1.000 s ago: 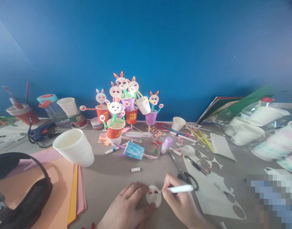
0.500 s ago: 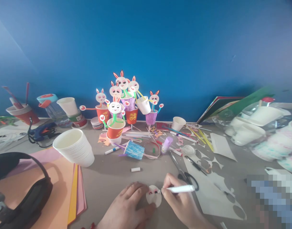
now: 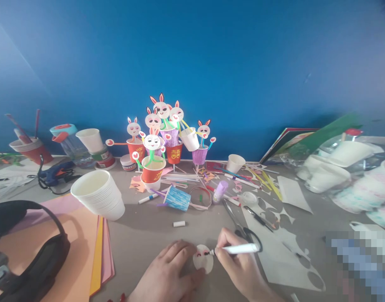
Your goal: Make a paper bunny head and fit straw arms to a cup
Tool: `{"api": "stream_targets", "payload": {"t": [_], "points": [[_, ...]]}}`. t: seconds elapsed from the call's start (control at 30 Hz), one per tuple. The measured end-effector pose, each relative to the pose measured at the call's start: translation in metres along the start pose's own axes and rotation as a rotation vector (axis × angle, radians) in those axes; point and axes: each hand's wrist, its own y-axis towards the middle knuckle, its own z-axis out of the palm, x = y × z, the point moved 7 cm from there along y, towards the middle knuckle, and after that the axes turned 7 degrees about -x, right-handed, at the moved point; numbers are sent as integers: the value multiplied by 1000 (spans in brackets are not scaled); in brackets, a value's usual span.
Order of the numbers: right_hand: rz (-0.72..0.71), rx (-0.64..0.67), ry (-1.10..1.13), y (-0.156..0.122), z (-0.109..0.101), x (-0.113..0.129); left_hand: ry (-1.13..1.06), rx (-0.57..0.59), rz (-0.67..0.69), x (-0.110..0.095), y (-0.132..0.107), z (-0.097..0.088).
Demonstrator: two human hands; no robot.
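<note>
A small white paper disc (image 3: 202, 261) with pink and red face marks lies on the grey table near the front edge. My left hand (image 3: 167, 274) rests flat beside it, fingers spread, with fingertips and thumb pressing on the disc's left edge. My right hand (image 3: 239, 268) is closed round a white marker pen (image 3: 238, 249), whose tip touches the disc's upper right side.
Black scissors (image 3: 245, 230) lie just behind my right hand on white paper with round cut-outs (image 3: 286, 256). A stack of white cups (image 3: 99, 195) lies tipped at left beside coloured paper sheets (image 3: 85, 247) and black headphones (image 3: 25, 247). Bunny cup figures (image 3: 161, 138) crowd the back.
Almost nothing differs; the pen and my right hand have shifted very slightly on the disc. My left hand stays put.
</note>
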Motion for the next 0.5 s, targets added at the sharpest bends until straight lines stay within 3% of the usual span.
{"api": "stream_targets", "payload": {"t": [0.13,0.27,0.5], "points": [[13,-1,25,0,-1,-1,-14,10,-17,1,0,0],[-70,-2,-16,-5,-1,11,-9,-19,-13,1,0,-3],[-106,108,-24,-3,12,19,-47,-32,-19,-1,0,-2]]}}
